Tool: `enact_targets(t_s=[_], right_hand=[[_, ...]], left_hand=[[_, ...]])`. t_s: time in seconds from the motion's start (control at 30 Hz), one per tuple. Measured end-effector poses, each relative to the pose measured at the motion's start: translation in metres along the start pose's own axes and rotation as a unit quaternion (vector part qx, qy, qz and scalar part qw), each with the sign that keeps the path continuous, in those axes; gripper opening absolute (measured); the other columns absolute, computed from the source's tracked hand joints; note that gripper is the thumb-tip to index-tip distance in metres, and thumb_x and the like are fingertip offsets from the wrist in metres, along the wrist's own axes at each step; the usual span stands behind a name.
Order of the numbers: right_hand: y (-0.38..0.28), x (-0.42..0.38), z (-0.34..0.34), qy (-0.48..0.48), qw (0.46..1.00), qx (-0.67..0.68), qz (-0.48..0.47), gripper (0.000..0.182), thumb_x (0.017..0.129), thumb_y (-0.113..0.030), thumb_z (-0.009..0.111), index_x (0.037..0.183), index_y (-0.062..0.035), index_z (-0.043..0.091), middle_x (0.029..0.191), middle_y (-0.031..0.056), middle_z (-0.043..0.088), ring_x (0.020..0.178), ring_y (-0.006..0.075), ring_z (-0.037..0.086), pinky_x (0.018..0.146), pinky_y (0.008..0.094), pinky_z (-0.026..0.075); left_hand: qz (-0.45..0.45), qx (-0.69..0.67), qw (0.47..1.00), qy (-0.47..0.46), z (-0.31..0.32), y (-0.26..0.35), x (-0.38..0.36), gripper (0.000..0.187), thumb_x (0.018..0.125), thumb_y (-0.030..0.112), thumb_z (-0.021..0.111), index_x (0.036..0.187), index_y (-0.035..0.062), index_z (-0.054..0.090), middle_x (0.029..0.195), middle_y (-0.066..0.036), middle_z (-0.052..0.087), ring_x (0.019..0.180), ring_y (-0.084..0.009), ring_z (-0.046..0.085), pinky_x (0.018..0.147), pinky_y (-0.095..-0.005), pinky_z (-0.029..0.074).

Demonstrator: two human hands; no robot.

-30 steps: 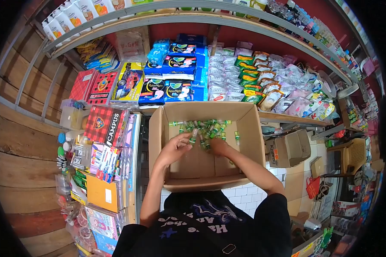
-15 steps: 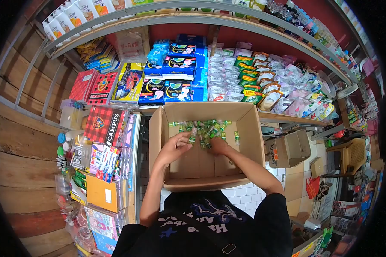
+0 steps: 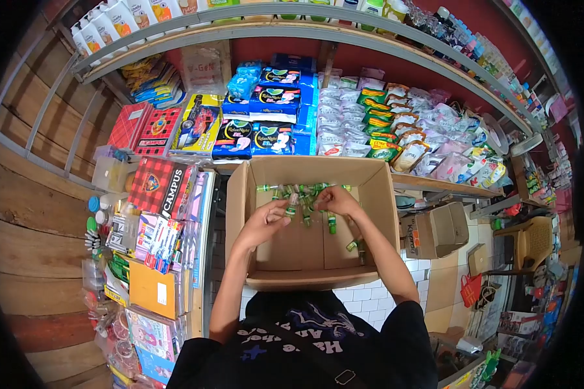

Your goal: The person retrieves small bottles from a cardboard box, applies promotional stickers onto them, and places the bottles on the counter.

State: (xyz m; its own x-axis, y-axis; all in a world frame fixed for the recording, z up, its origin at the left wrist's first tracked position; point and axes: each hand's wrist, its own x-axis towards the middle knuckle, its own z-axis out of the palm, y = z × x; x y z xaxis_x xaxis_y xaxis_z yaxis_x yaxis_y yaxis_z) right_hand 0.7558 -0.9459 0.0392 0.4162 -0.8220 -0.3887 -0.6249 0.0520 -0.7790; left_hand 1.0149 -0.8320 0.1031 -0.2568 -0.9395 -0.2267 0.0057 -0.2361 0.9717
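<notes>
An open cardboard box (image 3: 240,214) rests against my body, with several small green-capped bottles (image 3: 305,191) heaped at its far end. My left hand (image 3: 266,220) is inside the box and pinches one small bottle (image 3: 293,206) between thumb and fingers. My right hand (image 3: 337,200) reaches into the heap beside it, fingers curled around small bottles. Two loose bottles (image 3: 355,245) lie on the box floor near the right wall, and one more (image 3: 331,223) lies just below my right hand.
Wooden shelves ahead hold pad packs (image 3: 253,136), sachet bundles (image 3: 402,129) and red Campus notebooks (image 3: 165,188). Stationery hangs on the left rack (image 3: 149,259). A smaller cardboard box (image 3: 435,230) and a plastic chair (image 3: 532,240) stand on the tiled floor at right.
My right hand has moved up from the box's middle into the bottle heap at the far end. The left hand has stayed in place, holding its bottle.
</notes>
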Motion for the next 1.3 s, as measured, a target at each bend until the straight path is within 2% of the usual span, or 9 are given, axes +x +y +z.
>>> enact_targets(t_s=[0.13,0.33,0.43,0.53,0.63,0.73,0.83,1.13,1.3], right_hand=[[-0.009,-0.004,-0.008,-0.063,0.980,0.177,-0.067,0.018,0.085,-0.011,0.073,0.100,-0.0037,0.068,0.088,0.0033,0.069,0.078,0.0094,0.063,0.068,0.0280,0.053],[-0.039,-0.024,-0.012,-0.132,0.919,0.372,0.015,0.027,0.095,-0.018,0.064,0.120,-0.0087,0.059,0.110,0.0033,0.061,0.094,0.0144,0.060,0.074,0.0363,0.060],[-0.061,-0.039,-0.013,-0.136,0.906,0.400,0.021,0.031,0.096,-0.021,0.062,0.124,-0.0085,0.058,0.107,0.0030,0.060,0.093,0.0164,0.060,0.076,0.0385,0.061],[-0.077,-0.052,-0.010,-0.123,0.891,0.436,0.002,0.035,0.097,-0.022,0.061,0.130,-0.0092,0.056,0.105,0.0025,0.059,0.088,0.0156,0.058,0.076,0.0399,0.062],[-0.082,-0.060,-0.007,-0.116,0.893,0.435,-0.013,0.036,0.098,-0.019,0.060,0.132,-0.0102,0.055,0.107,0.0031,0.059,0.091,0.0151,0.059,0.078,0.0415,0.061],[-0.089,-0.072,-0.007,-0.123,0.886,0.447,-0.021,0.036,0.100,-0.014,0.055,0.134,-0.0058,0.051,0.114,0.0083,0.063,0.098,0.0169,0.065,0.077,0.0393,0.062],[-0.090,-0.083,-0.005,-0.134,0.876,0.462,-0.030,0.040,0.097,-0.014,0.060,0.134,-0.0059,0.051,0.117,0.0087,0.063,0.101,0.0168,0.063,0.081,0.0382,0.060],[-0.101,-0.116,0.006,-0.088,0.880,0.465,-0.034,0.045,0.095,-0.008,0.060,0.137,-0.0003,0.045,0.122,0.0143,0.064,0.108,0.0213,0.066,0.081,0.0313,0.059],[-0.105,-0.126,0.017,-0.063,0.886,0.459,-0.036,0.047,0.094,-0.006,0.061,0.138,-0.0011,0.045,0.122,0.0138,0.065,0.105,0.0180,0.067,0.083,0.0293,0.057]], left_hand=[[-0.003,-0.009,1.000,0.005,0.000,0.000,0.000,0.048,0.088,0.004,0.069,0.132,-0.0010,0.051,0.101,-0.003,0.059,0.087,-0.0084,0.057,0.079,-0.0236,0.048],[-0.017,-0.042,0.999,0.010,0.000,0.001,-0.001,0.049,0.088,0.006,0.070,0.133,-0.0011,0.051,0.103,-0.005,0.059,0.094,-0.0095,0.058,0.083,-0.0244,0.048],[-0.009,-0.040,0.999,0.013,0.000,0.001,-0.001,0.051,0.090,0.003,0.067,0.137,-0.0007,0.047,0.103,-0.003,0.060,0.092,-0.0087,0.060,0.077,-0.0221,0.050],[-0.010,-0.045,0.999,0.017,0.001,0.007,-0.004,0.051,0.088,0.006,0.070,0.134,-0.0011,0.050,0.108,-0.006,0.058,0.096,-0.0109,0.058,0.085,-0.0245,0.047],[-0.006,-0.064,0.998,0.018,0.002,0.010,-0.007,0.051,0.089,0.006,0.069,0.135,-0.0015,0.049,0.108,-0.006,0.057,0.096,-0.0109,0.058,0.085,-0.0246,0.047],[-0.002,-0.072,0.997,0.016,0.006,0.019,-0.012,0.052,0.089,0.006,0.069,0.135,-0.0022,0.048,0.108,-0.006,0.057,0.097,-0.0105,0.057,0.085,-0.0245,0.047],[0.019,-0.068,0.997,0.022,0.007,0.021,-0.015,0.049,0.089,0.002,0.067,0.135,-0.0005,0.049,0.105,-0.002,0.058,0.093,-0.0078,0.059,0.079,-0.0212,0.048],[0.013,-0.086,0.996,0.022,0.013,0.038,-0.038,0.049,0.090,0.000,0.066,0.135,-0.0018,0.048,0.106,-0.001,0.057,0.094,-0.0065,0.057,0.082,-0.0203,0.046],[0.025,-0.071,0.997,0.010,0.011,0.034,-0.048,0.048,0.090,-0.002,0.065,0.135,-0.0020,0.048,0.104,0.000,0.057,0.095,-0.0064,0.056,0.082,-0.0201,0.046]])
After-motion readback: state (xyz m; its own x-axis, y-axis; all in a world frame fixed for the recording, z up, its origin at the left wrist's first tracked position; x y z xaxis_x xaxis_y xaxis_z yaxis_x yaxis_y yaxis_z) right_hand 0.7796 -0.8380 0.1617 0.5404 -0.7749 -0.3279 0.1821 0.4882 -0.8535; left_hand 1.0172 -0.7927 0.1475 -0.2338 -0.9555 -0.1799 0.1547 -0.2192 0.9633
